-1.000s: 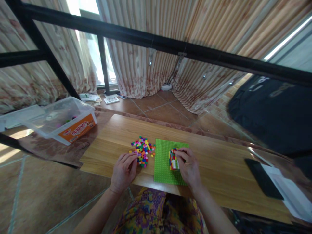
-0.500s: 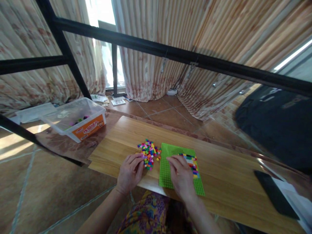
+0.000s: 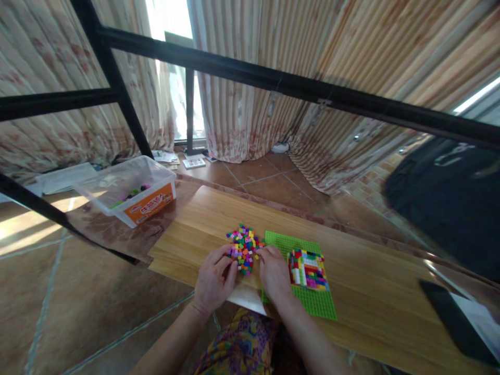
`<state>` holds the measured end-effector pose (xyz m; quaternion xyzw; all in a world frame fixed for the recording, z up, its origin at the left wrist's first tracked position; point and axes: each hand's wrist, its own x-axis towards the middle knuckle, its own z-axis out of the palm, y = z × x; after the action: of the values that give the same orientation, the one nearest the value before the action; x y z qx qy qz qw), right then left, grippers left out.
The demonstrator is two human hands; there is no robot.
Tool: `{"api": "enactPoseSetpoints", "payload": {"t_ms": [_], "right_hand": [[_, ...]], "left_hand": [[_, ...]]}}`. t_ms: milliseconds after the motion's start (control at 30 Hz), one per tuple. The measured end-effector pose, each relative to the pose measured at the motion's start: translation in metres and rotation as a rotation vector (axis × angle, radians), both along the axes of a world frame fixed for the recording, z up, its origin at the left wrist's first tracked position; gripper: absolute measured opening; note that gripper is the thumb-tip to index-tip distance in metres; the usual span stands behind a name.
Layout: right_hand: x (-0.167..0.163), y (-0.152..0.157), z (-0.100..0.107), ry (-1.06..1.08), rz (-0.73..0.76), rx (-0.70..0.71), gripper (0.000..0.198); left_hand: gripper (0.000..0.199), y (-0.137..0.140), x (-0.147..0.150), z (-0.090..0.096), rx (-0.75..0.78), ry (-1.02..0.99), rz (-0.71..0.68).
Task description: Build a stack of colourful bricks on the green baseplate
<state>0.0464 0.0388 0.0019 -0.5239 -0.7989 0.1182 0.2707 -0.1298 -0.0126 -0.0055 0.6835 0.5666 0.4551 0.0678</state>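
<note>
A pile of small colourful toy bricks (image 3: 246, 245) lies loose on the wooden table. At its left edge is my left hand (image 3: 214, 281), fingers bent, with a gap between thumb and forefinger. My right hand (image 3: 275, 276) reaches to the pile's right edge, its fingers drawn together; anything between the fingertips is too small to make out. Beneath and beside my right wrist lies a green studded baseplate (image 3: 316, 307). A multicoloured block of joined bricks (image 3: 308, 270) stands on its right part, with white pieces in the middle.
An open clear plastic bin (image 3: 150, 203) with an orange label and some bricks inside stands beyond the table's left end. A dark flat object (image 3: 455, 317) and papers lie at the right. A black metal bar (image 3: 250, 67) crosses in front of the curtains.
My right hand has moved left from over the baseplate to the loose pile, uncovering the joined bricks. My left hand stays by the pile, its thumb farther from the forefinger.
</note>
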Motion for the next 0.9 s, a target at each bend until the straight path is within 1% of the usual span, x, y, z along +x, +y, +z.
{"api": "enactPoseSetpoints", "payload": {"t_ms": [133,233,367,467,533,600,700,800,900], "right_hand": [[-0.006,0.000,0.001,0.070,-0.042,0.014,0.032],[-0.010,0.008,0.007,0.154,-0.109,0.043,0.033],[-0.018,0.030,0.013,0.268,-0.166,0.039,0.031],[-0.028,0.042,0.010,0.363,-0.154,0.013,0.029],[-0.034,0.043,0.006,0.425,-0.138,-0.003,0.027],[-0.039,0.039,0.002,0.479,-0.128,-0.022,0.026],[-0.042,0.036,0.000,0.561,-0.107,-0.051,0.026],[-0.040,0.044,0.001,0.639,-0.087,-0.071,0.025],[-0.040,0.061,0.002,0.686,-0.109,-0.081,0.023]], "left_hand": [[0.012,0.000,-0.001,0.001,-0.006,0.014,-0.014],[0.007,0.001,-0.002,0.004,-0.019,0.047,-0.018],[0.013,0.002,-0.003,0.006,-0.059,0.060,0.016],[0.019,0.005,-0.004,0.005,-0.082,0.022,0.074],[0.025,0.010,-0.006,0.003,-0.097,0.005,0.110],[0.031,0.018,-0.008,0.002,-0.118,0.015,0.116],[0.036,0.040,-0.012,0.006,-0.134,0.080,0.079],[0.036,0.068,-0.014,0.012,-0.140,0.122,-0.019],[0.038,0.091,-0.009,0.016,-0.196,0.129,-0.133]]}}
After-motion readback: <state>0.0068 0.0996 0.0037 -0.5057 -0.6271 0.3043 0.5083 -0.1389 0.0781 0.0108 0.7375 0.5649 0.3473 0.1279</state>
